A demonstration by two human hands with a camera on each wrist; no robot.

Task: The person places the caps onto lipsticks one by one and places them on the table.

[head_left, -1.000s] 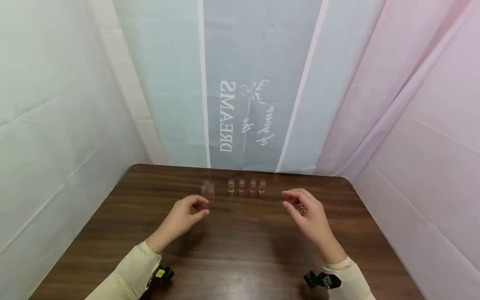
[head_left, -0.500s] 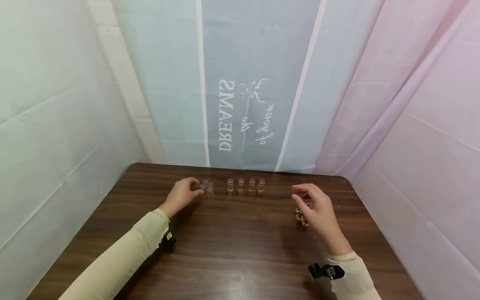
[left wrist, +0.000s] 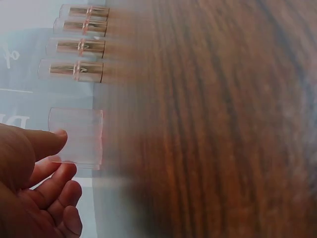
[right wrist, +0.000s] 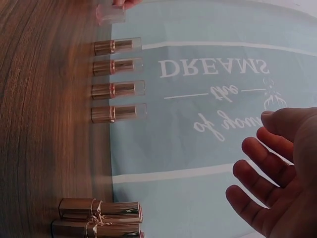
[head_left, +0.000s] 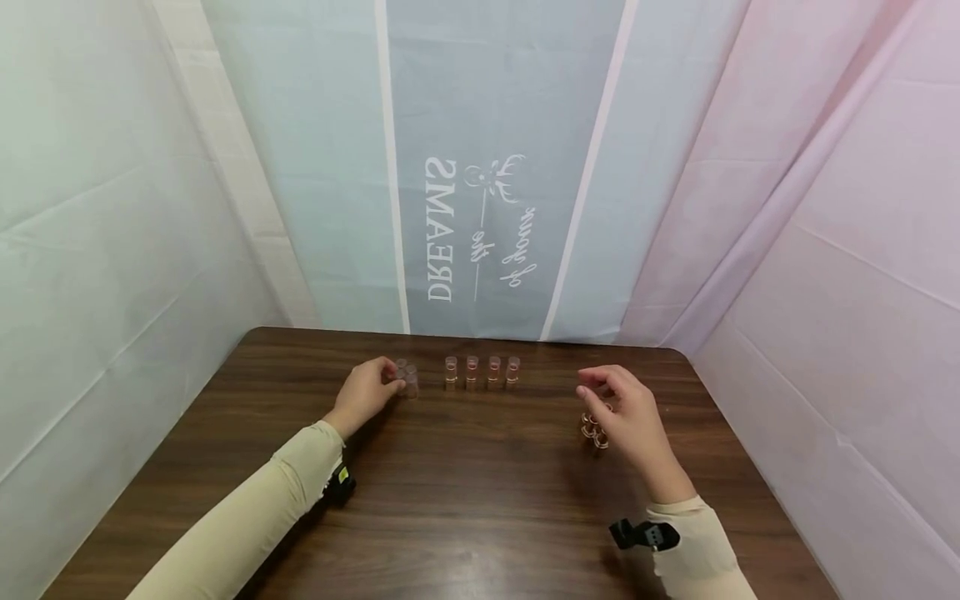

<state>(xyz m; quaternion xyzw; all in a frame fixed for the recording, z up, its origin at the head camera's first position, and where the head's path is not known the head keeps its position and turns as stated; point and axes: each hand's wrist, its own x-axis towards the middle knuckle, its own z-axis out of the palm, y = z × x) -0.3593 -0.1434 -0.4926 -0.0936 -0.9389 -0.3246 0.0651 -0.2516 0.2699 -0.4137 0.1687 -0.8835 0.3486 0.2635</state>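
Note:
My left hand (head_left: 363,392) is at a small cluster of clear plastic lipstick caps (head_left: 412,385) standing on the table. Its thumb and forefinger pinch a cap (left wrist: 81,139), and the other fingers are loosely bent. Several gold lipstick tubes with clear caps (head_left: 472,375) stand upright in a row to the right of that cluster. My right hand (head_left: 626,417) hovers above a group of gold lipstick tubes (head_left: 597,433) without clear caps, holding nothing. Its fingers are relaxed and apart from the tubes (right wrist: 119,210); the hand partly hides this group in the head view.
The dark wood-grain table (head_left: 465,492) ends at a hanging blue-grey cloth (head_left: 495,100) with white lettering. Pale cloth walls (head_left: 847,275) rise on both sides. A black wrist camera (head_left: 645,533) is strapped on each sleeve.
My left hand has moved forward and left from in front of the clear caps to their left side, and now touches them. My right hand has shifted slightly, uncovering more gold tubes.

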